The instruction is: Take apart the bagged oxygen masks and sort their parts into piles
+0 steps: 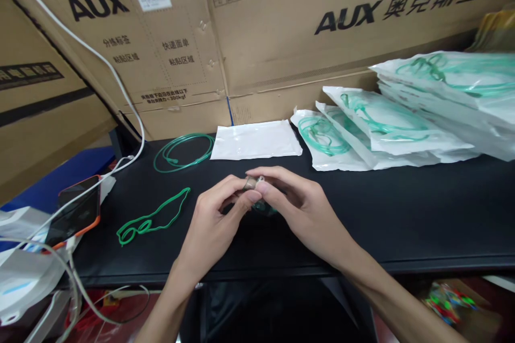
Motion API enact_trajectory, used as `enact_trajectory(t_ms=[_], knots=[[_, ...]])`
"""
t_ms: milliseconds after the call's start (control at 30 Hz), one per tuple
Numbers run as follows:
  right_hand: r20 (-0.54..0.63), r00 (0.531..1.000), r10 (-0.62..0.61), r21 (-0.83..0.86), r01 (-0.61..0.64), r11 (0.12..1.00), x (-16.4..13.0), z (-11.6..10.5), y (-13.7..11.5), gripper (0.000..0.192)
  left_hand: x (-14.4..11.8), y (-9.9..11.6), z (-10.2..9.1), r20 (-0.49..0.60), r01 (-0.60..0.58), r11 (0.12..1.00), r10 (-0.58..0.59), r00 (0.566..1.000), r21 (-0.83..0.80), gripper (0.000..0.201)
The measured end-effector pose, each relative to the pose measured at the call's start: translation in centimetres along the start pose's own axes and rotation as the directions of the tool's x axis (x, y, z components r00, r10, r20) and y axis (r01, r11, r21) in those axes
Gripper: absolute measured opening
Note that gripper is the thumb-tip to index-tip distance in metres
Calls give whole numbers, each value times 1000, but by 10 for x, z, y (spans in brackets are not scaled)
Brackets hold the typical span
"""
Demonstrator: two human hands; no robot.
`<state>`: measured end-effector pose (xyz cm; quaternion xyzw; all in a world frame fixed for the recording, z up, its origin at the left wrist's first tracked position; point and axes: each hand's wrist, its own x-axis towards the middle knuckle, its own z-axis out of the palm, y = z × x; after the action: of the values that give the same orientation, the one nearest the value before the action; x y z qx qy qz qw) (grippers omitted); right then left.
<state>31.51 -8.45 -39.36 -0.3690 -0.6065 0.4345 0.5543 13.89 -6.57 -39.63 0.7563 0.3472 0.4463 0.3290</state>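
Close together above the black table (362, 209), my left hand (219, 209) and my right hand (298, 201) both grip a small translucent, greenish plastic piece (263, 206). Thumbs and fingertips press on it from either side, near a small whitish bit at its top. Most of the piece is covered by the fingers, so its kind is unclear. Left of my left hand lies a green elastic strap (161, 208), looped at one end. Beyond the hands are a coil of clear green tubing (185, 158) and a flat white packet (256, 140).
Several white-and-clear pouches of green tubing (402, 123) are piled at the right. At the left, a phone (78, 211) with an orange edge lies among white cables (100, 59). Large cardboard boxes (273, 27) form a wall behind the table.
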Motion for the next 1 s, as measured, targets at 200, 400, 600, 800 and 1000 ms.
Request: enact_trajectory(t_ms=[200, 400, 600, 800, 1000], knots=[[165, 966, 199, 264, -238, 935, 3, -6, -1, 28, 1, 0, -3, -78, -48, 998, 46, 996, -27, 16], [153, 961, 230, 368, -271, 889, 5, -8, -1, 20, 3, -3, -2, -70, -21, 998, 16, 997, -63, 13], [136, 969, 206, 397, -244, 885, 5, -10, 1, 17, 1, -6, -2, -69, -3, 994, -4, 998, -109, 17], [73, 982, 177, 343, -191, 920, 6, -10, 3, 19, 3, -6, -2, -77, -8, 997, 2, 997, -79, 18], [41, 981, 188, 295, -192, 936, 4, -7, 1, 19, 0, -6, -2, -87, 6, 998, -11, 996, -59, 17]])
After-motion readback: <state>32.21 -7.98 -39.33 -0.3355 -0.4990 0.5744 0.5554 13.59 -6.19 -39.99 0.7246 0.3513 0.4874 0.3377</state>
